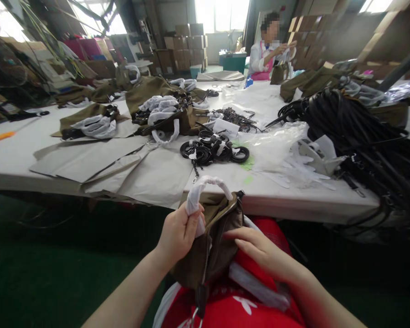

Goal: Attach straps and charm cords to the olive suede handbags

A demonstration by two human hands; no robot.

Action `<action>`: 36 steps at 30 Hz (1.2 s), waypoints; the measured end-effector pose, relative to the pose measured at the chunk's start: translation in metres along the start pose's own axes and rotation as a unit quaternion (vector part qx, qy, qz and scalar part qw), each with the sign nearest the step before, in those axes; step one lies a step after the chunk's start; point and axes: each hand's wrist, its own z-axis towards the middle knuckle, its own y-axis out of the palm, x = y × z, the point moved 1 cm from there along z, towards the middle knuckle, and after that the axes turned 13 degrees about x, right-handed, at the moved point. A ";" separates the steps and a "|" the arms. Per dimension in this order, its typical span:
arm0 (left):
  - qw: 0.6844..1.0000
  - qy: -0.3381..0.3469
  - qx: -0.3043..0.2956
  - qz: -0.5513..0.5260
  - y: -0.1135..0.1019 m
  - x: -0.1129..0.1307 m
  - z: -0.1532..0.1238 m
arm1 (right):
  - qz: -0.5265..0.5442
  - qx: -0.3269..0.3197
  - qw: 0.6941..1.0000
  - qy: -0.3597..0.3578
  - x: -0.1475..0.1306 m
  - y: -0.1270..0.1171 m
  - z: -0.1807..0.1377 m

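An olive-brown handbag [191, 259] rests on my lap at the table's front edge, its metal zip running down the side toward me. Its handle [213, 181] is wrapped in white paper and arches over the top. My left hand [179, 230] is closed round the near left end of that handle. My right hand [256, 246] lies with fingers stretched out against the bag's right side, and its fingertips touch the fabric. A black tab with a metal ring [201, 300] hangs at the bag's lower end. Under my right wrist is a second wrapped strip [259, 287], partly hidden.
Coiled black straps [205, 148] lie on the white table [164, 182] ahead. Several olive bags [89, 118] with wrapped handles stand left, beside flat grey sheets [89, 157]. A large heap of black straps [358, 132] hangs over the right edge. A co-worker [261, 57] is at the far end.
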 end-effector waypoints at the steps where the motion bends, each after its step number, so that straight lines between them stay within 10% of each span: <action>1: 1.000 -0.001 0.000 0.000 0.001 0.000 0.000 | -0.006 0.000 1.000 -0.003 0.001 0.000 0.001; 8: 0.941 -0.247 0.127 -0.193 -0.004 -0.042 0.028 | -0.094 -0.019 0.993 -0.074 -0.022 0.009 -0.007; 11: 0.923 -0.315 0.065 -0.210 -0.018 -0.056 0.035 | -0.103 -0.013 0.988 -0.110 -0.029 0.019 -0.002; 16: 0.960 -0.188 -0.204 0.021 -0.043 -0.036 0.024 | -0.113 -0.009 0.972 -0.208 -0.029 0.035 0.025; 21: 0.918 -0.072 -0.168 0.351 -0.058 -0.025 0.029 | -0.136 -0.055 0.960 -0.238 -0.052 0.031 0.029; 28: 0.969 -0.245 -0.039 0.021 -0.022 -0.048 0.029 | -0.066 -0.180 0.970 -0.147 -0.079 0.011 0.013; 34: 0.961 -0.262 -0.027 -0.088 0.030 -0.031 0.026 | -0.110 -0.021 0.992 0.053 -0.044 0.010 0.062; 36: 0.971 -0.231 -0.030 -0.051 0.035 -0.021 0.030 | -0.145 -0.056 0.984 0.082 -0.035 0.019 0.071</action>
